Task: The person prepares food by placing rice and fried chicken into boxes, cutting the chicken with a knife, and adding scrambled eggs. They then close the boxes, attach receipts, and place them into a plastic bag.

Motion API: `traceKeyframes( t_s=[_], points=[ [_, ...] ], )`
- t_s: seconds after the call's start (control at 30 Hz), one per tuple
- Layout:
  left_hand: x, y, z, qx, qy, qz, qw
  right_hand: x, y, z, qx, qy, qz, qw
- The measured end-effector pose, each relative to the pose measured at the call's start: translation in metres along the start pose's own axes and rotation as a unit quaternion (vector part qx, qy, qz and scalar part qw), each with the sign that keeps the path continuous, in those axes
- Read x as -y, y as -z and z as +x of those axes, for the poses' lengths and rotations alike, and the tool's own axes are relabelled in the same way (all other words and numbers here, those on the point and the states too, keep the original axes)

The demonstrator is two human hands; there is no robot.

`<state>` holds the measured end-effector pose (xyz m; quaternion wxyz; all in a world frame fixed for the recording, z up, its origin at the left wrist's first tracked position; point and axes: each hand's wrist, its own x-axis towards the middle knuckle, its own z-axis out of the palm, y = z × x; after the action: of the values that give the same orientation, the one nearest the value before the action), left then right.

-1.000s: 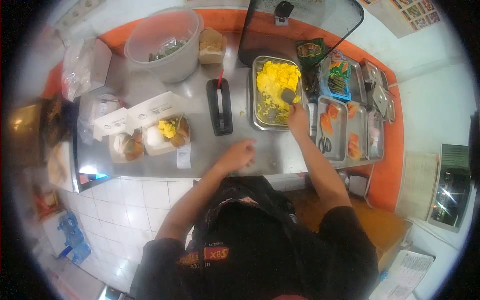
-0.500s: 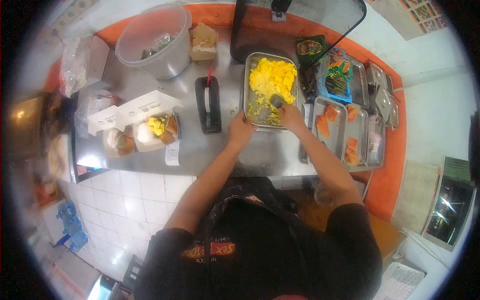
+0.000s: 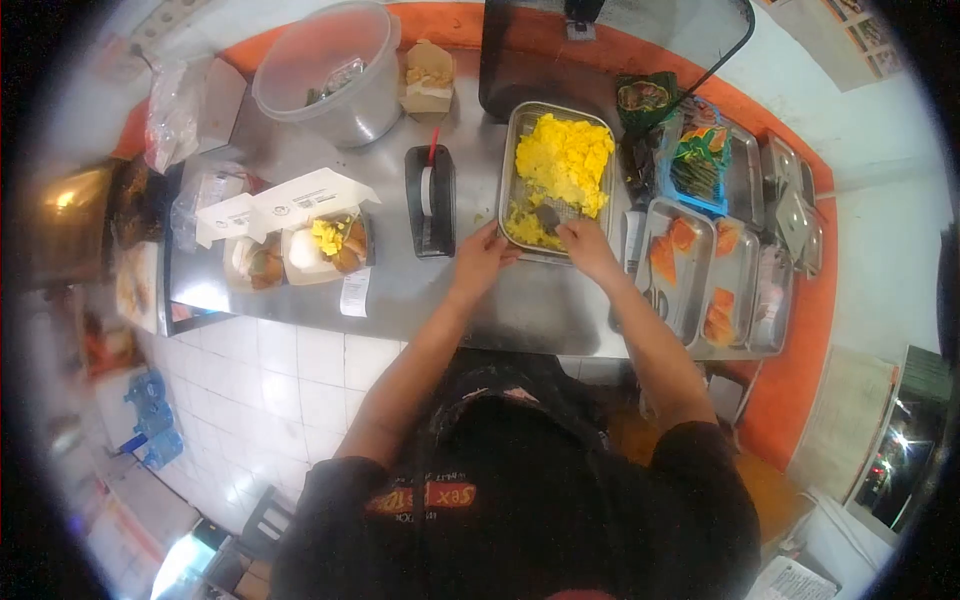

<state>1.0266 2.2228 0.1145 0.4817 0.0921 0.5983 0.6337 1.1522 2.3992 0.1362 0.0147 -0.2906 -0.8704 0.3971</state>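
A metal tray holds bright yellow scrambled egg, heaped at its far side and thinner toward me. My right hand is closed around a spoon whose dark bowl rests in the loose egg at the near end. At the tray's near left corner, my left hand has its fingers closed on the rim. Two open food boxes stand to the left, holding white rice and brown pieces; the right one has yellow egg on top.
A black holder with a red stick lies left of the tray. Behind it are a clear tub and a brown carton. On the right stand metal trays with orange pieces and a blue basket. A paper slip lies near the front edge.
The spoon has shifted a little left and toward me within the tray. My left hand stays at the tray corner. The whole view has moved slightly, placing the counter further right.
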Motion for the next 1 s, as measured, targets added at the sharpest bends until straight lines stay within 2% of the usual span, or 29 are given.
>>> traceKeyframes(
  t_s=[0.13, 0.2, 0.23, 0.27, 0.3, 0.33, 0.4, 0.47, 0.53, 0.6, 0.67, 0.73, 0.87, 0.93, 1.0],
  points=[
    [0.0, -0.007, 0.0, -0.023, -0.026, -0.015, 0.999, 0.014, -0.019, -0.004, -0.036, 0.014, -0.004, 0.999],
    [-0.003, -0.007, -0.001, -0.023, -0.034, -0.019, 0.999, 0.011, -0.021, 0.007, 0.027, -0.092, 0.148, 0.984],
    [-0.006, -0.007, -0.002, -0.015, -0.026, -0.012, 0.999, 0.008, -0.019, 0.008, 0.026, -0.089, 0.149, 0.985],
    [-0.007, -0.005, -0.003, -0.008, -0.018, -0.005, 1.0, 0.01, -0.011, 0.008, 0.048, -0.184, 0.288, 0.939],
    [-0.008, -0.002, -0.004, -0.009, -0.022, -0.003, 1.0, 0.011, -0.005, 0.009, 0.071, -0.272, 0.418, 0.864],
    [-0.009, 0.0, -0.005, -0.009, -0.009, 0.021, 1.0, 0.009, -0.002, 0.01, 0.073, -0.268, 0.419, 0.865],
    [-0.008, 0.006, -0.01, -0.014, 0.0, 0.045, 0.999, 0.003, 0.007, 0.01, 0.013, -0.263, 0.475, 0.84],
    [-0.006, 0.02, -0.023, -0.015, 0.018, 0.064, 0.998, -0.001, 0.019, 0.01, 0.008, -0.25, 0.491, 0.835],
    [-0.01, 0.036, -0.047, -0.015, 0.021, 0.052, 0.998, 0.004, 0.03, 0.008, 0.007, -0.237, 0.506, 0.829],
    [-0.015, 0.058, -0.075, -0.024, 0.026, 0.038, 0.999, 0.018, 0.036, 0.007, -0.034, -0.231, 0.501, 0.833],
    [-0.019, 0.088, -0.105, -0.038, 0.058, -0.007, 0.998, 0.026, 0.032, 0.009, -0.044, -0.216, 0.484, 0.847],
    [-0.024, 0.121, -0.132, -0.079, 0.059, -0.007, 0.995, 0.072, 0.028, 0.003, -0.041, -0.217, 0.487, 0.845],
    [-0.028, 0.204, -0.173, -0.152, 0.078, -0.02, 0.985, 0.16, -0.014, 0.002, 0.03, -0.204, 0.504, 0.838],
    [-0.03, 0.242, -0.185, -0.175, 0.08, -0.031, 0.981, 0.214, -0.054, 0.001, 0.085, -0.238, 0.523, 0.814],
    [-0.032, 0.289, -0.193, -0.185, 0.059, -0.038, 0.98, 0.252, -0.106, 0.012, 0.148, -0.228, 0.55, 0.79]
  ],
)
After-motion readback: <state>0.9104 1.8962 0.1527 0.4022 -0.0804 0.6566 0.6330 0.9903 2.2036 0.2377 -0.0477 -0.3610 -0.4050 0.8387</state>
